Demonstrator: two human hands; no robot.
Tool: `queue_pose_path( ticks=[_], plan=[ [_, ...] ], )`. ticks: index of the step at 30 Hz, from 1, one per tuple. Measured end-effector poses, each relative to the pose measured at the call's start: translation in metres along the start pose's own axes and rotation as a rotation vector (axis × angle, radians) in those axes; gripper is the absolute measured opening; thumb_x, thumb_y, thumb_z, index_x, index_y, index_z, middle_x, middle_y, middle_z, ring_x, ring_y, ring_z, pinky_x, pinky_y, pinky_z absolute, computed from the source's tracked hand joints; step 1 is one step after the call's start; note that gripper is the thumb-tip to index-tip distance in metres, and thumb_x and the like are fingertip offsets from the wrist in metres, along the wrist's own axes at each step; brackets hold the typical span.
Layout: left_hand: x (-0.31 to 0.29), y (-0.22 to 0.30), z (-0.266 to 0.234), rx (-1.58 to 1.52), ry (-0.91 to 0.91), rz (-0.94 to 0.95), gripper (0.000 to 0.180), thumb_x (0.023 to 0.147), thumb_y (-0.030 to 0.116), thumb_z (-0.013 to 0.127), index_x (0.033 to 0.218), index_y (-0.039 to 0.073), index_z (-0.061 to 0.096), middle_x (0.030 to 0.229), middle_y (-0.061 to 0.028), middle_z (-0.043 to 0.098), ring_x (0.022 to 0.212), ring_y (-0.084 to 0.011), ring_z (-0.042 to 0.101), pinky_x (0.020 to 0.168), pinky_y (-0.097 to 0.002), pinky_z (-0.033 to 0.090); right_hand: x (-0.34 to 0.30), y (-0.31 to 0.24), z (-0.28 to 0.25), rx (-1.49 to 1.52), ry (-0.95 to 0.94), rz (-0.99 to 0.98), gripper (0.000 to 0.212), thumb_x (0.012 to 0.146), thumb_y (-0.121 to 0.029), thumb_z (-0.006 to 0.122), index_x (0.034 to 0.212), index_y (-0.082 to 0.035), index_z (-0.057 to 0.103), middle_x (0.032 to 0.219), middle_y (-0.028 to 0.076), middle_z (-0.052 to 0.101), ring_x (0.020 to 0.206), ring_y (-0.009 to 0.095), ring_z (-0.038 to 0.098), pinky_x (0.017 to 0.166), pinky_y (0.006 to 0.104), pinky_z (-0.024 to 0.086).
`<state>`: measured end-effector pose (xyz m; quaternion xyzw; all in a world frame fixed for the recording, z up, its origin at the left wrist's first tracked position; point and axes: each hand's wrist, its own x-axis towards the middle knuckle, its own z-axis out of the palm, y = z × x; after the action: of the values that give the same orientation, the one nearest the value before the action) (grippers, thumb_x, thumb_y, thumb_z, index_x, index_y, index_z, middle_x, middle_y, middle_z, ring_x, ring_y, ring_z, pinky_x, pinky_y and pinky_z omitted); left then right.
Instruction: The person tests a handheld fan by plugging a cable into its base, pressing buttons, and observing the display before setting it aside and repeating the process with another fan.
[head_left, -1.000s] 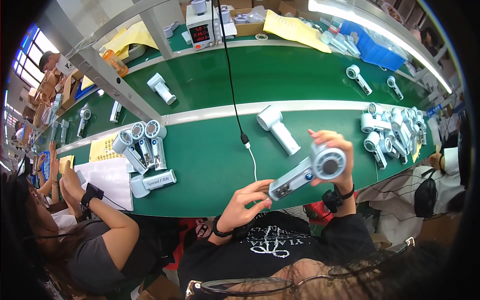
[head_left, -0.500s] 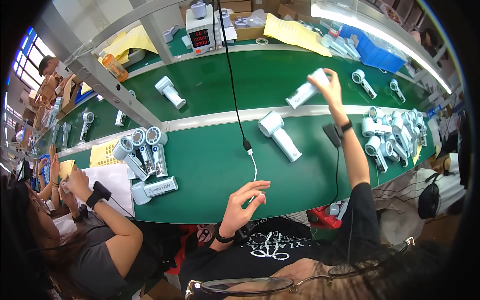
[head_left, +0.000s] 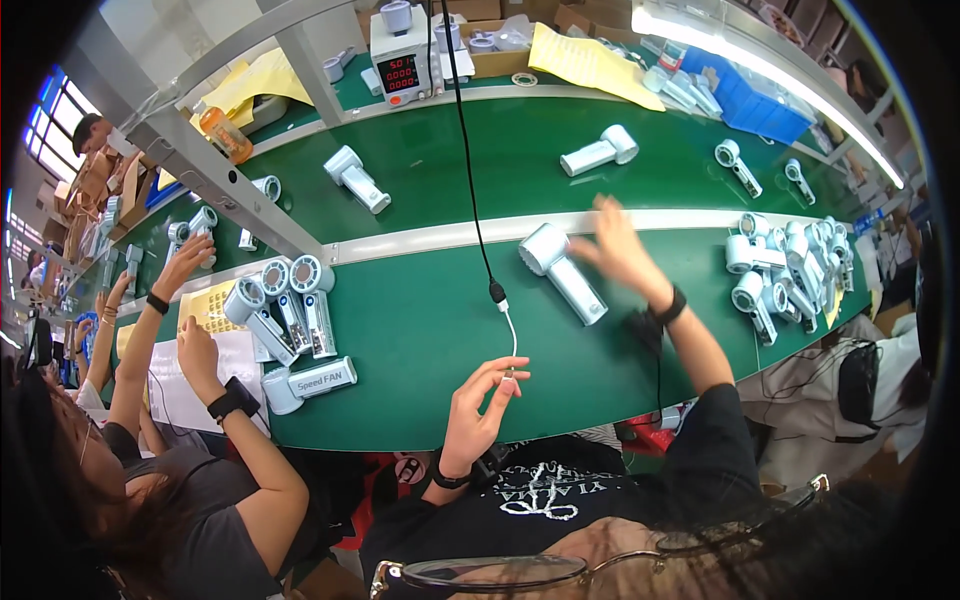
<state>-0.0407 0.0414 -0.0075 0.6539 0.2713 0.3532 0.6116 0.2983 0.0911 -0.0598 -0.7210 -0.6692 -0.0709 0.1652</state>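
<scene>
Near the front edge of the bench, my left hand pinches the end of a white cable, which hangs from a black cord. My right hand is blurred, holds nothing, and has thumb and fingers apart. It is just right of a pale blue handheld fan lying on the green bench, its round head to the upper left. Beyond the metal rail, another handheld fan lies on the green belt. Whether my right hand touches the nearer fan cannot be made out.
A heap of fans fills the right end. More fans stand at the left near a co-worker's hand, which reaches to the belt. A power supply and a blue bin sit behind. A metal post rises at left.
My right hand has let go of a fan on the far belt and come back toward the nearer fan. The co-worker's arm now reaches out to the belt. Fans on the belt have shifted right.
</scene>
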Motion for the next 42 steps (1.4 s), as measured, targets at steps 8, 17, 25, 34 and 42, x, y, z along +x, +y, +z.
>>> queue_pose_path(
  ticks=[8,17,25,34,42],
  plan=[
    [0.004,-0.002,0.005,-0.005,-0.078,0.009,0.021,0.097,0.008,0.047,0.084,-0.005,0.056,0.111,-0.0172,0.063,0.092,-0.02,0.064,0.076,-0.0276,0.049,-0.061,-0.082,-0.031,0.424,-0.046,0.145,0.053,0.079,-0.026,0.072,0.113,0.005,0.046,0.137,0.026,0.041,0.123,0.04,0.045,0.097,0.0411,0.042],
    [0.001,0.0,0.015,-0.032,-0.133,-0.039,0.021,0.098,0.009,0.047,0.085,-0.004,0.056,0.105,-0.0166,0.065,0.087,-0.0194,0.065,0.077,-0.0286,0.049,-0.072,-0.096,-0.078,1.301,-0.147,0.414,0.062,0.08,-0.005,0.067,0.131,-0.001,0.033,0.11,0.01,0.055,0.094,0.024,0.06,0.079,0.0324,0.049],
    [0.004,0.007,0.038,0.042,-0.119,0.006,0.021,0.097,0.01,0.049,0.087,-0.004,0.058,0.097,-0.0145,0.067,0.083,-0.0184,0.065,0.075,-0.0288,0.05,-0.083,-0.122,-0.087,1.564,0.125,0.356,0.072,0.084,-0.006,0.061,0.143,-0.002,0.019,0.11,0.008,0.048,0.094,0.018,0.054,0.078,0.033,0.05],
    [0.006,0.005,0.053,0.1,-0.146,0.068,0.017,0.096,0.009,0.053,0.089,-0.005,0.06,0.081,-0.0108,0.068,0.074,-0.0188,0.066,0.068,-0.0283,0.051,-0.086,-0.131,-0.091,2.075,0.028,0.341,0.081,0.078,-0.015,0.065,0.144,-0.003,0.019,0.115,0.009,0.043,0.099,0.021,0.051,0.078,0.0396,0.052],
    [0.007,-0.002,0.054,0.109,-0.108,0.089,0.016,0.095,0.008,0.053,0.088,-0.004,0.061,0.082,-0.011,0.068,0.074,-0.0191,0.067,0.067,-0.0282,0.052,-0.086,-0.138,-0.077,2.247,-0.005,0.496,0.082,0.076,-0.019,0.066,0.144,-0.002,0.022,0.113,0.009,0.044,0.099,0.022,0.051,0.081,0.0424,0.054]
  ],
)
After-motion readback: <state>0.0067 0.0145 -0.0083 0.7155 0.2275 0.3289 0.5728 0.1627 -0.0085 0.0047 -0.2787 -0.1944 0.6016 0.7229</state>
